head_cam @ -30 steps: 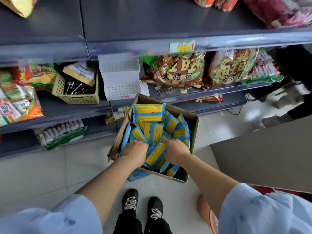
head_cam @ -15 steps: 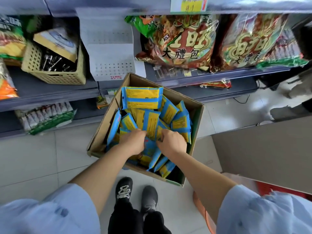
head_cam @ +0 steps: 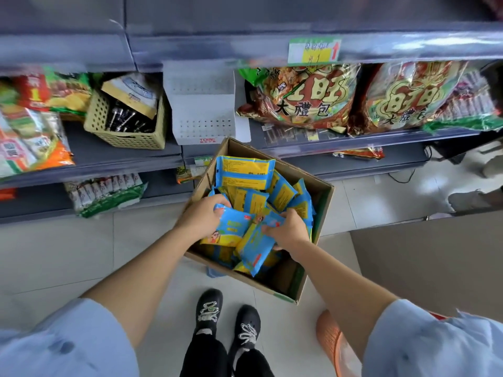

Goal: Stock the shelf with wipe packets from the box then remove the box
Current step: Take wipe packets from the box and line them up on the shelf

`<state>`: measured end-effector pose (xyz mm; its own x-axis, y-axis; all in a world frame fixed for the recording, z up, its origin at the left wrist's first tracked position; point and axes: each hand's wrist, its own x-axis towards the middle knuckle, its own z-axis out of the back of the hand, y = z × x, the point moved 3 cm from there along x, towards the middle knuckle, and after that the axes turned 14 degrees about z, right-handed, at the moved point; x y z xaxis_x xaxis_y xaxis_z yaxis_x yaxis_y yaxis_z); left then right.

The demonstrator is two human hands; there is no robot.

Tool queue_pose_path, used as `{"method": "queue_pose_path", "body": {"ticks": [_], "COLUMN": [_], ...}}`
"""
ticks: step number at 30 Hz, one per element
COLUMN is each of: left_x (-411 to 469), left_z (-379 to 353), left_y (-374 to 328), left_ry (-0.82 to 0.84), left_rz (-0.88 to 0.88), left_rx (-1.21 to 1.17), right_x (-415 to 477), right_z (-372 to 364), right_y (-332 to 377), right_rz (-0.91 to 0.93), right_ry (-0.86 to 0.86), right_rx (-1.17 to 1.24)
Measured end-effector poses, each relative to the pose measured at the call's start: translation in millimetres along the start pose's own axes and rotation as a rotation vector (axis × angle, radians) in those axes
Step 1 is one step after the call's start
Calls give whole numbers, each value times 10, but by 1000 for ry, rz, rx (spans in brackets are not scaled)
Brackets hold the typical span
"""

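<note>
1. The left hand was over the near-left part of the cardboard box. Its fingers were curled over the top edge of a blue-and-yellow wipe packet and gripped it.
2. The right hand was just right of the left. Its fingers were curled round the upper end of a second packet and gripped it.
3. The two held packets overlapped between the hands, above the contents of the box.
4. The loose packets lay heaped in the box, beyond and below the fingers. The farthest one leaned against the far wall.
5. The box stood open-topped over the tiled floor, directly in front of the lower shelf.
6. Beyond the fingers, a white perforated divider stood on the shelf.
   - Left of the divider: a beige basket.
   - Right of the divider: large snack bags.
7. On the near side of the fingers, black shoes stood on the floor.
</note>
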<state>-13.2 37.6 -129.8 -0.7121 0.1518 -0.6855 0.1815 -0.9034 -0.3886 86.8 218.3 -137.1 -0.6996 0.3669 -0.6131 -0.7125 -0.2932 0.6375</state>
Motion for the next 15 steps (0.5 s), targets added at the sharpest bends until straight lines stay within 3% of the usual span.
{"method": "queue_pose_path", "body": {"ticks": [5, 9, 15], "left_x": [-243, -500, -856], "left_z": [343, 661, 922], "left_y": [-68, -129, -162], "left_ry": [-111, -247, -282], "left_rz": [-26, -50, -64], "left_rx": [-120, -189, -294], "right_x": [-9, -120, -423], "right_z": [73, 120, 223], "right_y": [304, 570, 970], "right_rz": [28, -114, -72], "right_ry": [-15, -4, 163], "right_rx": [254, 586, 542]}}
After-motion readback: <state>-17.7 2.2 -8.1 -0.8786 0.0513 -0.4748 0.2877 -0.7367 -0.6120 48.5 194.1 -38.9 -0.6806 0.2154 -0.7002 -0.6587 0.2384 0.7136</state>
